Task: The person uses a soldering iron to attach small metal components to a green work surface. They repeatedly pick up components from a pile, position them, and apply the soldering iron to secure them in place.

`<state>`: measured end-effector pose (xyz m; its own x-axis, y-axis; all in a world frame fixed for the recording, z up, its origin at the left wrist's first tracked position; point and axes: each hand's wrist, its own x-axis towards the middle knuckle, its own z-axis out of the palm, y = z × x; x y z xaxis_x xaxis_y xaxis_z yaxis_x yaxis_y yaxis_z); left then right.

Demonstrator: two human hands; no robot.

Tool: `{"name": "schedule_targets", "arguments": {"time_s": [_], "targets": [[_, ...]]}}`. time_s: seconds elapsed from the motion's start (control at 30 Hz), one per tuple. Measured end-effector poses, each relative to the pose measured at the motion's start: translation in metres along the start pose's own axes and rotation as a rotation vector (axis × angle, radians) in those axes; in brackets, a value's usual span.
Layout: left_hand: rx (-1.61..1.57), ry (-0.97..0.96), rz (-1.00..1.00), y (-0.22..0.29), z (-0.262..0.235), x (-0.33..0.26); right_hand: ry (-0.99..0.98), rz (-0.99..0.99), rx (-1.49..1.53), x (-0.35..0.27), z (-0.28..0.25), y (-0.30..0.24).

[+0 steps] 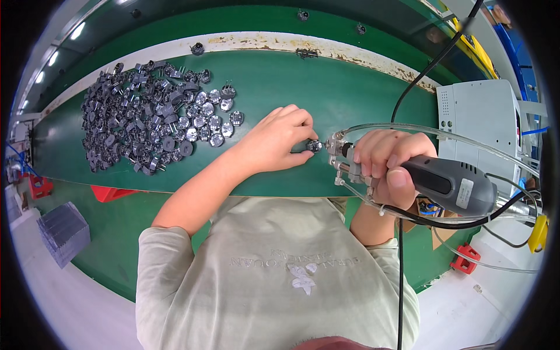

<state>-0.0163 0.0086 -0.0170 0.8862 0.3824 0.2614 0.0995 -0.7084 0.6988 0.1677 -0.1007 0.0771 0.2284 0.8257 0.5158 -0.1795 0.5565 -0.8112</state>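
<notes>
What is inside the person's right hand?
The right hand grips a dark grey handheld tool. Its rear body and metal fittings show; the part under the fingers is covered.

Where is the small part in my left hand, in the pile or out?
Out: your left hand holds the small part between thumb and finger, well right of the pile.

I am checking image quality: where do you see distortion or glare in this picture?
Head view: fisheye distortion bows the green workbench; corners go black; white light streaks glare at upper left; the left hand and grey power tool look fairly sharp.
</notes>
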Motion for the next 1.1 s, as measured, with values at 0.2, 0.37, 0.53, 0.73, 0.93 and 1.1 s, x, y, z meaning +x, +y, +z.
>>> {"name": "schedule_targets", "arguments": {"time_s": [0.2, 0.37, 0.53, 0.73, 0.93, 1.1], "targets": [[-0.007, -0.007, -0.003, 0.0, 0.0, -0.001, -0.042, 0.034, -0.085, 0.002, 0.002, -0.004], [-0.018, -0.034, -0.009, -0.001, -0.004, 0.004, -0.148, 0.005, -0.229, 0.007, 0.006, 0.001], [-0.003, -0.006, 0.022, -0.004, 0.001, 0.0, -0.162, 0.146, -0.324, 0.006, 0.011, -0.005], [-0.041, -0.01, 0.026, -0.007, 0.001, -0.002, -0.079, -0.051, 0.057, 0.009, 0.003, -0.031], [-0.062, -0.013, 0.024, -0.008, 0.002, -0.003, -0.105, -0.039, -0.068, -0.004, 0.01, -0.013], [-0.072, -0.012, 0.02, -0.008, 0.002, -0.004, -0.107, 0.005, -0.043, -0.006, 0.004, -0.009]]}}
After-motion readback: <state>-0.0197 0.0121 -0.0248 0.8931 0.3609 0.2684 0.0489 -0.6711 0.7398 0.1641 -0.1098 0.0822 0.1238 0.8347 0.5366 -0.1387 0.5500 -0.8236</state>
